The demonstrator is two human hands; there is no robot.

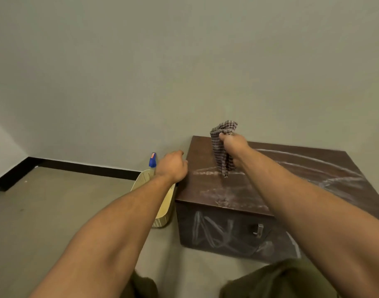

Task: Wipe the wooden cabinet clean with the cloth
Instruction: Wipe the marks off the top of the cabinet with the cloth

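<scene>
A low dark wooden cabinet (292, 175) stands against the wall, its top and front streaked with white chalky marks. My right hand (235, 147) is shut on a brown checked cloth (223, 151), which hangs from my fist with its lower tip just touching the cabinet's top near the back left. My left hand (172, 166) hovers at the cabinet's left edge, fingers curled in a loose fist, with nothing visible in it.
A beige basket (162, 209) sits on the floor against the cabinet's left side, with a blue-capped spray bottle (152, 161) standing in it behind my left hand. A metal handle (258, 230) is on the cabinet's front. A black baseboard (76, 167) runs along the wall.
</scene>
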